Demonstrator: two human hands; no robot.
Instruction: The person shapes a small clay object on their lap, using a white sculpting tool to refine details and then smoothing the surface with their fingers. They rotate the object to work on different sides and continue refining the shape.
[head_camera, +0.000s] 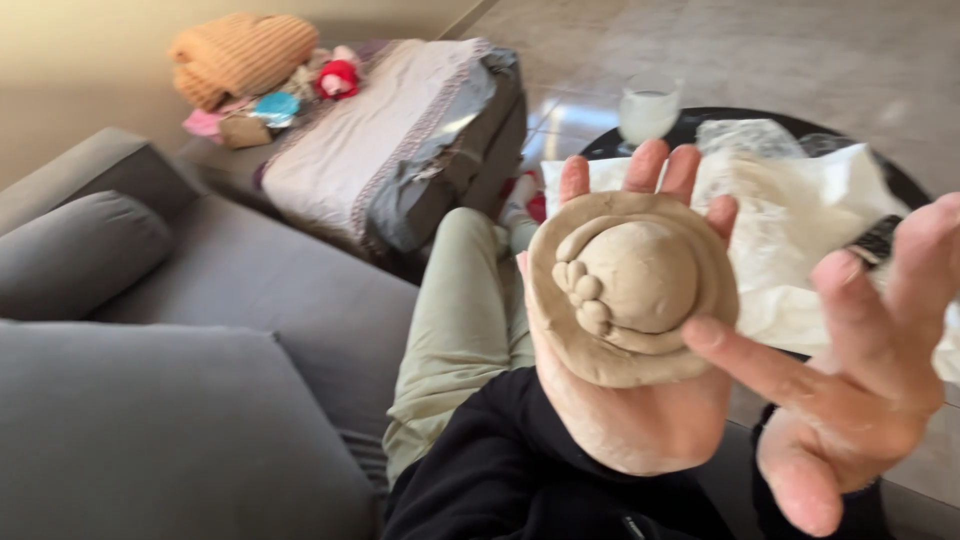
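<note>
A tan clay piece, a round disc with a dome and small pressed balls on it, rests on my left hand, which is held palm up with fingers spread behind it. My right hand is open to the right, fingers apart, its index fingertip touching the clay's right edge. It holds nothing.
I sit on a grey sofa with one leg in light trousers stretched out. A round black table carries white cloth or paper and a glass of milky water. A covered bench with an orange blanket stands behind.
</note>
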